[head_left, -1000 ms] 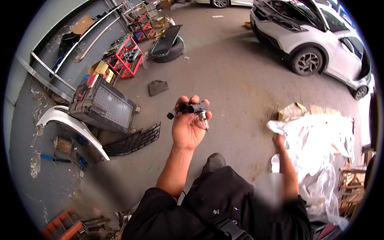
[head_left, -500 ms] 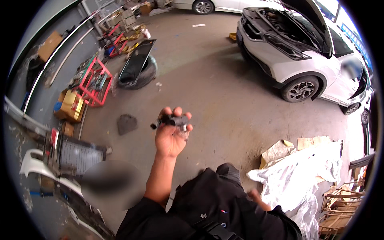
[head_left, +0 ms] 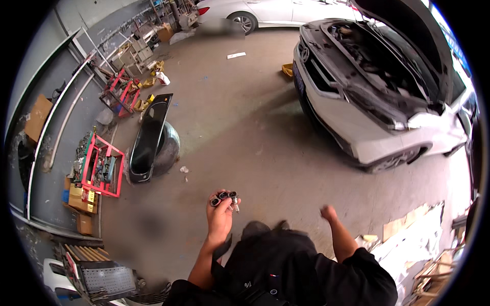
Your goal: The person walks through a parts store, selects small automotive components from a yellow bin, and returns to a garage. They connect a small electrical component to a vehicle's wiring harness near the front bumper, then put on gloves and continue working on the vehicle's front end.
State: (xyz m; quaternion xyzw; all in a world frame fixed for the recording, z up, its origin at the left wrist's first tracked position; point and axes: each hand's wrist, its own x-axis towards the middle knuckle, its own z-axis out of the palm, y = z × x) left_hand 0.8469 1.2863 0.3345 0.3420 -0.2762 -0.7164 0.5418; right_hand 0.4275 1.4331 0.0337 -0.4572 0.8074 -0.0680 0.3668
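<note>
My left hand (head_left: 219,218) is raised in front of me, its fingers wrapped round several small dark cylindrical parts (head_left: 223,198). Their round ends face up, and a silver stem sticks out beside the fingers. Their exact kind is too small to tell. To the right, my right hand (head_left: 329,212) hangs out from my body above the floor, touching nothing I can see. Its fingers are too blurred to make out. Ahead on the right stands a white car (head_left: 377,140) with its hood (head_left: 416,46) raised.
Along the left are a red tool cart (head_left: 103,168), cardboard boxes (head_left: 84,198) and a dark panel (head_left: 149,140) leaning over a tire (head_left: 168,148). Another white car (head_left: 275,14) is at the back. White sheeting (head_left: 413,239) lies on the floor (head_left: 245,127) at right.
The view has shifted toward the open-hooded car, which looks nearer. My left hand sits lower and still holds the dark parts. My right hand has swung forward, away from my body.
</note>
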